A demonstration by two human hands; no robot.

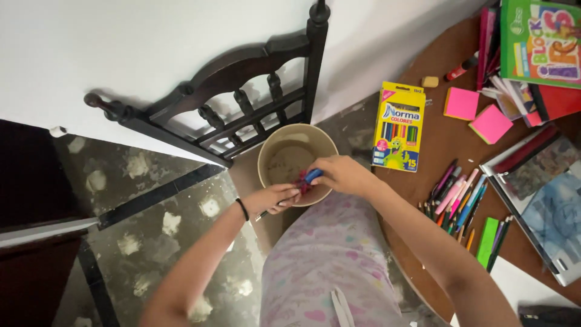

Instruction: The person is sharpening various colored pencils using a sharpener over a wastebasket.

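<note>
Sharpening over bowl [273, 151]: right hand [342, 174] clamped on sharpener [312, 176], left hand [275, 198] pinching pencil [266, 213]; next, steady twisting.

— Where are we? Looks like a room in someone's home.

— We think so too. Take the brown table [448, 145] as our mark: on it we see a yellow box of coloured pencils [398, 127], pink sticky notes [461, 103], loose pencils [457, 200] and stacked books [540, 42].

— And left of the table?

— A dark carved wooden chair [236, 103] against a white wall [151, 42], over a speckled stone floor [157, 236]. We'd say a home study corner.
</note>
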